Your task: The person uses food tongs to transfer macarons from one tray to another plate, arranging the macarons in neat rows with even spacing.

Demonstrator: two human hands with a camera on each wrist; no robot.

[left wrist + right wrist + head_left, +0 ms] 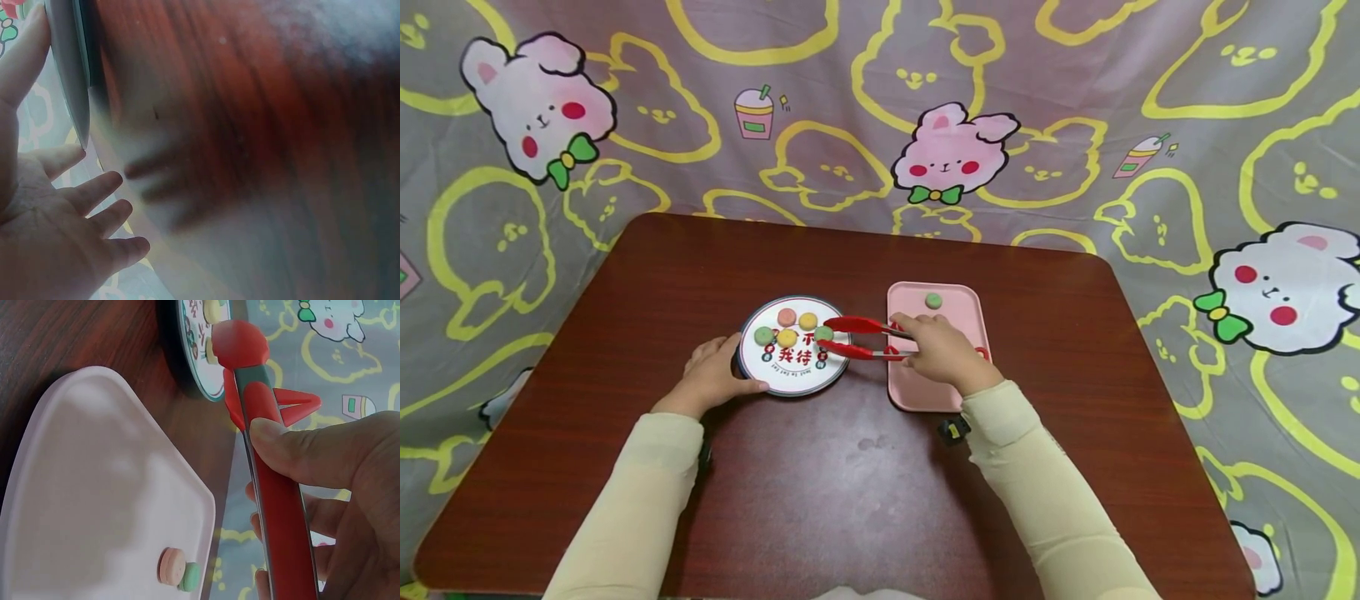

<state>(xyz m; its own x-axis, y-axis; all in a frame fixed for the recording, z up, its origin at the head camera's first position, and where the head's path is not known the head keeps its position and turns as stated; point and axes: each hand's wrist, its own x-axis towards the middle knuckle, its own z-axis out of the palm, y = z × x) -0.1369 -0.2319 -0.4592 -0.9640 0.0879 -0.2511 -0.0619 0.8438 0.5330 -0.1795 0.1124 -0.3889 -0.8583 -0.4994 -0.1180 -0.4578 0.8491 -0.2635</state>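
Note:
My right hand point(942, 348) grips red-and-silver tongs point(278, 506), thumb along one arm, above the pink tray. The tong tips reach over the plate's right side, about a green macaron point(823, 334); I cannot tell whether they pinch it. On the white plate point(801, 382) with red lettering also lie a pink macaron point(787, 317), two yellow macarons point(807, 321) and another green one point(763, 336). At the plate's left edge rests my left hand point(707, 375), thumb along the near rim. Its fingers point(103, 194) are straight and spread in the left wrist view, the index fingertip touching the edge.
The pink tray point(917, 392) lies to the right of the plate. A green macaron point(933, 301) sits near its far end. In the right wrist view a pink macaron point(172, 567) lies beside it. A patterned cloth point(820, 108) hangs behind the brown table point(820, 500).

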